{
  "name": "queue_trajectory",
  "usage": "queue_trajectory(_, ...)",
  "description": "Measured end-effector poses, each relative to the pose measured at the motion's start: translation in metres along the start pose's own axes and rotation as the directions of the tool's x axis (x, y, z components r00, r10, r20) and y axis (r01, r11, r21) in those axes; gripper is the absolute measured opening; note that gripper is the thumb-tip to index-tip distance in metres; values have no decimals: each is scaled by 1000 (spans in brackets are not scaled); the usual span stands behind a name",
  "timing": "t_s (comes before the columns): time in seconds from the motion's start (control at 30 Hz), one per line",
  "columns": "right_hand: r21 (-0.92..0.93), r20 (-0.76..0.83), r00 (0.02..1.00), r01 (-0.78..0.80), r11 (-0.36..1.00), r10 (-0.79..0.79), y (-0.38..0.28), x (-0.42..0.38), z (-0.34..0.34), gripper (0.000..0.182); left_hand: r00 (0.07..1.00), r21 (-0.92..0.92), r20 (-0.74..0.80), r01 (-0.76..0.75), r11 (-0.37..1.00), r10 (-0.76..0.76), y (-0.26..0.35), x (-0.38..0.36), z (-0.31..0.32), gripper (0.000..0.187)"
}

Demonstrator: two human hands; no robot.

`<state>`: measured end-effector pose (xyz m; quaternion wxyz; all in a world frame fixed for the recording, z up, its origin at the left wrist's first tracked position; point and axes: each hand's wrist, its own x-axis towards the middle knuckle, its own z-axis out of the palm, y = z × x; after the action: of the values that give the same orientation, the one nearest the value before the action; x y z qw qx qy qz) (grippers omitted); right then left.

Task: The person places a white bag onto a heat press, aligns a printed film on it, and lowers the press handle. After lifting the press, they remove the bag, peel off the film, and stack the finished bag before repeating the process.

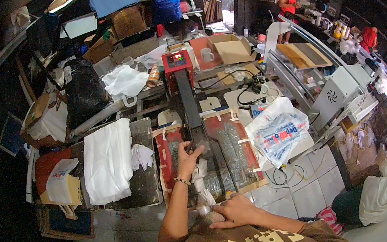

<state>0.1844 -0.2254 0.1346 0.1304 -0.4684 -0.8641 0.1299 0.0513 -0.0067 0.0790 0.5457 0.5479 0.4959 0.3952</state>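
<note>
My left hand [190, 160] rests on the black metal arm of a press [188, 103], thumb and fingers spread apart around its near end. Behind them the arm leads back to a red control box [177, 62] with a lit display. A bar wrapped in crumpled white plastic [204, 192] runs from beneath my left hand toward my body. My right hand [238, 210] is curled over the near end of this wrapped handle, close to my chest. Under the arm lies a dark grey, red-edged board [236, 139] with strips of tape along its borders.
Folded white fabric [109, 162] covers a dark board on the left. To the right are printed plastic sheets [278, 133] and a grey machine frame [340, 93]. A white mug [207, 55] stands behind, beside a cardboard box [232, 48]. A person in red [287, 2] stands far back.
</note>
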Motion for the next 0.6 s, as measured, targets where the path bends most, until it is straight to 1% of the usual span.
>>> queue_trajectory(0.13,-24,-16,1000,20,1000,-21,2,0,4,68,1000,58,-18,-6,998,7,-8,5,-1,62)
queue_trajectory(0.23,-33,-17,1000,18,999,-18,2,-1,4,68,1000,16,7,-27,999,27,-9,6,0,61)
queue_trajectory(0.3,-36,-16,1000,13,999,-13,2,-1,5,68,1000,-13,-13,-26,1000,26,-7,4,1,60)
queue_trajectory(0.33,-51,-44,999,22,998,-24,1,-1,5,68,1000,-13,-12,-25,1000,25,-11,7,1,60)
queue_trajectory(0.37,-64,-70,997,31,997,-35,1,-2,5,68,998,35,-38,-53,998,54,-15,11,0,60)
queue_trajectory(0.4,-59,-64,997,29,998,-33,0,-2,4,68,995,84,-62,-75,994,80,-22,12,0,59)
queue_trajectory(0.43,-64,-66,997,28,998,-32,-1,-1,1,68,996,83,-61,-61,995,67,-23,10,0,59)
queue_trajectory(0.5,-58,-57,998,27,998,-30,-2,0,-2,68,997,-5,-14,-71,997,71,-17,10,0,58)
queue_trajectory(0.53,-63,-74,997,28,998,-33,-3,-1,-2,68,998,-6,-16,-54,999,54,-12,3,0,58)
queue_trajectory(0.6,-73,-89,995,37,997,-44,-1,0,0,68,999,-74,-7,-47,996,47,4,-2,2,57)
